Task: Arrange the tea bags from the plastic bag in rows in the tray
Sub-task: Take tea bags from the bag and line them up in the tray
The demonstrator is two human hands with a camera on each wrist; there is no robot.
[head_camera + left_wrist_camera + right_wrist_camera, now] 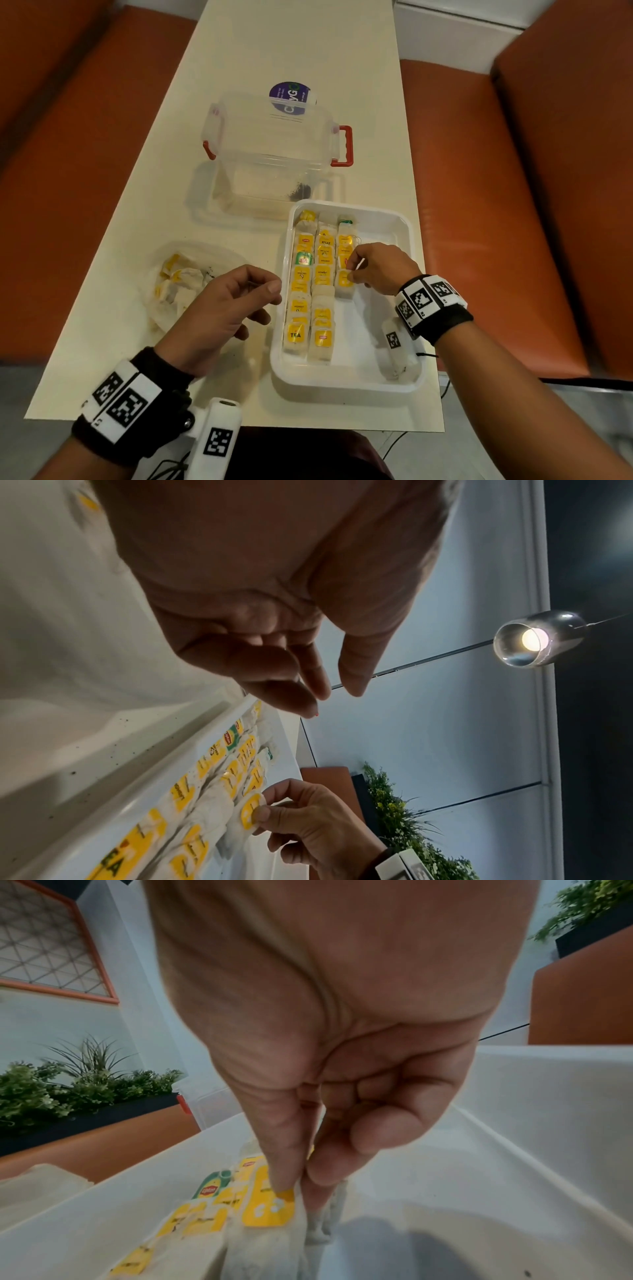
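Three rows of tea bags (323, 274) in one tray (394, 383), right hand (376, 267) pinching one

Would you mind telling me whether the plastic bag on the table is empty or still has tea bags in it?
Not empty: several crumpled tea bags with yellow tags still lie in the plastic bag, left of the tray.

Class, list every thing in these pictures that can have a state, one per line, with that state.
Tray: two full rows of tea bags, a third part filled.
Tea bag: pinched by the right hand, at the near end of the third row.
Right hand: pinching the tea bag.
Left hand: loosely curled, holding nothing.
Plastic bag: open, tea bags still inside.
Clear box: lid off.
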